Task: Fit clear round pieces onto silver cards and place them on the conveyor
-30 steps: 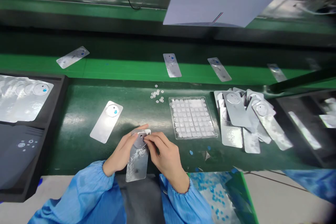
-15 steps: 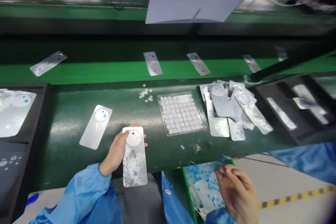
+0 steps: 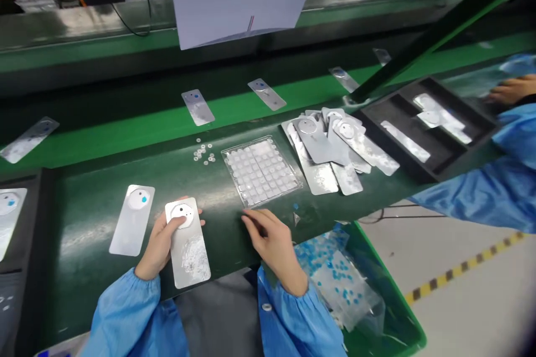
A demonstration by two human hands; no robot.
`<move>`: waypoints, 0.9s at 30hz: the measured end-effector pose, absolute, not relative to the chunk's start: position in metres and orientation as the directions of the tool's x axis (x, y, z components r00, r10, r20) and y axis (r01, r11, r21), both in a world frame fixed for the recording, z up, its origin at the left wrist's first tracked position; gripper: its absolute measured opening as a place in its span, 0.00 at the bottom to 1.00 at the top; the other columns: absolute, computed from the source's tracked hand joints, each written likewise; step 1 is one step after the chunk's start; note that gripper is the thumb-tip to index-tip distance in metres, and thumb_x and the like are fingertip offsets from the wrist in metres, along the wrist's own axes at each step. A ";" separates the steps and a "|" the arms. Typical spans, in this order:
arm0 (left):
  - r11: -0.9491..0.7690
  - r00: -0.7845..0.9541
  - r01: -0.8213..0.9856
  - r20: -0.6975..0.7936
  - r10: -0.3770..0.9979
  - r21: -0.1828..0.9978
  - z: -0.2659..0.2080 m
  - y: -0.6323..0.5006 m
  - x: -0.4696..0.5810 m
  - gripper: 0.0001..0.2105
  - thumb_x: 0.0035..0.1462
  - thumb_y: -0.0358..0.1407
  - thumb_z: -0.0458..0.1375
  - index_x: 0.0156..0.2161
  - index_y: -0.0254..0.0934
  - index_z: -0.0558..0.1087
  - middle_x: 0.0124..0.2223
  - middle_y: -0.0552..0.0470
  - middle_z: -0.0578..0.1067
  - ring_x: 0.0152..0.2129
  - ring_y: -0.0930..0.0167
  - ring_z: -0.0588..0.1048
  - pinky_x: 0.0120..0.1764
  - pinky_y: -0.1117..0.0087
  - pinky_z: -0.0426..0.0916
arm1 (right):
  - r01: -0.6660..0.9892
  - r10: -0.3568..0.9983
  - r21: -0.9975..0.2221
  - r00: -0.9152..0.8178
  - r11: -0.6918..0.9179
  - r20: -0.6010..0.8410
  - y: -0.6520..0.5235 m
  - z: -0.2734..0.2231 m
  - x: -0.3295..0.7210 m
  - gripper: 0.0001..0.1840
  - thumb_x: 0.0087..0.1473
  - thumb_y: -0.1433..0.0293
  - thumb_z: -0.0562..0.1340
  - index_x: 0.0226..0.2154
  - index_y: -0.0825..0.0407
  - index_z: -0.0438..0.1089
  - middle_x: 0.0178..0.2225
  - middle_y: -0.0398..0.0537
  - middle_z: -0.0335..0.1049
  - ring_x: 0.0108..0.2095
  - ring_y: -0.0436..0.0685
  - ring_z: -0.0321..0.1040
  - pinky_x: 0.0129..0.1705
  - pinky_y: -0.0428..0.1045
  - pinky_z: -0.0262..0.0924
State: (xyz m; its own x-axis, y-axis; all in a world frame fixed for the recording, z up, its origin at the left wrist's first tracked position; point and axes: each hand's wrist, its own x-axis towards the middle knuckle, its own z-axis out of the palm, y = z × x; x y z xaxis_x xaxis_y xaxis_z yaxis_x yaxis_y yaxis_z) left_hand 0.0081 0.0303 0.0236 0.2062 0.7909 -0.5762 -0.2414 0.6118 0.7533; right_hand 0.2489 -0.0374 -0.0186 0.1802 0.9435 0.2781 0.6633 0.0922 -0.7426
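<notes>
Fingers of left hand (image 3: 161, 237) wrap the edge of a silver plate (image 3: 187, 245), thumb on its round disc, plate just left of the clear tray (image 3: 262, 170). Right hand (image 3: 272, 237) w/ fingers loosely spread, empty, just below tray.
</notes>
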 end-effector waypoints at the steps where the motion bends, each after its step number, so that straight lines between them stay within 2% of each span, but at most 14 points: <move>1: 0.601 0.185 -0.251 -0.572 0.799 0.759 0.022 0.030 0.002 0.39 0.53 0.39 0.68 0.68 0.35 0.63 0.49 0.40 0.82 0.41 0.54 0.83 0.38 0.63 0.78 | 0.669 0.956 -0.732 0.112 0.130 0.272 -0.019 -0.018 0.238 0.12 0.68 0.69 0.58 0.46 0.47 0.78 0.36 0.50 0.77 0.33 0.58 0.74 0.37 0.52 0.71; 5: 0.584 0.168 -0.284 -0.560 0.811 0.761 0.014 0.028 -0.012 0.36 0.53 0.38 0.67 0.66 0.34 0.65 0.48 0.39 0.83 0.39 0.54 0.84 0.39 0.62 0.78 | 0.785 0.967 -0.597 -0.010 0.165 0.253 0.059 -0.021 0.210 0.15 0.68 0.73 0.57 0.48 0.50 0.78 0.40 0.53 0.75 0.40 0.60 0.75 0.43 0.52 0.71; 10: 0.591 0.199 -0.363 -0.559 0.805 0.720 0.009 0.026 -0.015 0.35 0.51 0.38 0.68 0.64 0.34 0.66 0.48 0.39 0.82 0.39 0.53 0.84 0.36 0.63 0.77 | 0.876 0.975 -0.457 -0.060 0.154 0.213 0.110 -0.024 0.193 0.15 0.68 0.72 0.57 0.49 0.55 0.78 0.41 0.55 0.73 0.37 0.60 0.75 0.40 0.51 0.71; 14: 0.579 0.203 -0.433 -0.551 0.809 0.691 0.003 0.023 -0.015 0.35 0.51 0.39 0.68 0.64 0.34 0.66 0.49 0.39 0.82 0.42 0.52 0.83 0.42 0.58 0.77 | 0.839 0.941 -0.434 -0.252 0.328 0.224 0.055 -0.031 0.193 0.15 0.71 0.70 0.56 0.50 0.55 0.78 0.42 0.55 0.74 0.38 0.60 0.75 0.40 0.52 0.72; 17: 0.542 0.171 -0.480 -0.533 0.829 0.689 -0.002 0.021 -0.014 0.37 0.53 0.39 0.68 0.66 0.36 0.63 0.50 0.40 0.81 0.43 0.52 0.83 0.45 0.56 0.76 | 0.727 0.846 -0.433 -0.438 0.532 0.304 -0.016 -0.033 0.203 0.14 0.71 0.68 0.57 0.52 0.55 0.75 0.44 0.56 0.76 0.40 0.60 0.75 0.42 0.53 0.72; 19: 0.525 0.174 -0.480 -0.511 0.842 0.703 -0.005 0.020 -0.012 0.36 0.54 0.38 0.67 0.66 0.37 0.63 0.50 0.41 0.81 0.42 0.53 0.83 0.47 0.55 0.76 | 0.659 0.796 -0.446 -0.507 0.606 0.331 -0.055 -0.032 0.209 0.15 0.70 0.66 0.60 0.53 0.56 0.73 0.44 0.57 0.77 0.39 0.60 0.75 0.40 0.54 0.70; 22: 0.515 0.206 -0.454 -0.477 0.854 0.727 -0.009 0.020 -0.010 0.32 0.55 0.39 0.67 0.64 0.37 0.65 0.51 0.41 0.81 0.42 0.53 0.83 0.47 0.54 0.76 | 0.599 0.766 -0.478 -0.530 0.642 0.364 -0.086 -0.030 0.207 0.15 0.68 0.63 0.63 0.50 0.58 0.74 0.42 0.57 0.78 0.36 0.58 0.73 0.38 0.55 0.66; 25: 0.507 0.225 -0.423 -0.455 0.862 0.751 -0.010 0.022 -0.009 0.30 0.57 0.39 0.67 0.62 0.37 0.66 0.51 0.41 0.81 0.42 0.53 0.83 0.48 0.52 0.76 | 0.558 0.747 -0.498 -0.515 0.664 0.420 -0.092 -0.033 0.200 0.08 0.68 0.70 0.63 0.47 0.57 0.74 0.39 0.54 0.79 0.34 0.56 0.71 0.38 0.54 0.63; 27: 0.491 0.217 -0.407 -0.440 0.871 0.771 -0.010 0.023 -0.009 0.29 0.58 0.39 0.66 0.62 0.36 0.65 0.51 0.41 0.81 0.42 0.54 0.83 0.49 0.51 0.76 | 0.527 0.737 -0.517 -0.515 0.674 0.436 -0.092 -0.035 0.195 0.08 0.70 0.74 0.60 0.47 0.56 0.74 0.37 0.51 0.79 0.33 0.54 0.71 0.37 0.53 0.62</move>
State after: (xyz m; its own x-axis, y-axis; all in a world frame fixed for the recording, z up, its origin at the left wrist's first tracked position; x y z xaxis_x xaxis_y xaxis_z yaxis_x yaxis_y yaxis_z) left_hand -0.0095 0.0228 -0.0100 0.2174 0.8713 -0.4399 -0.4065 0.4906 0.7708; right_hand 0.1947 -0.0920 -0.0355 -0.5154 0.7375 0.4364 0.5271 0.6744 -0.5171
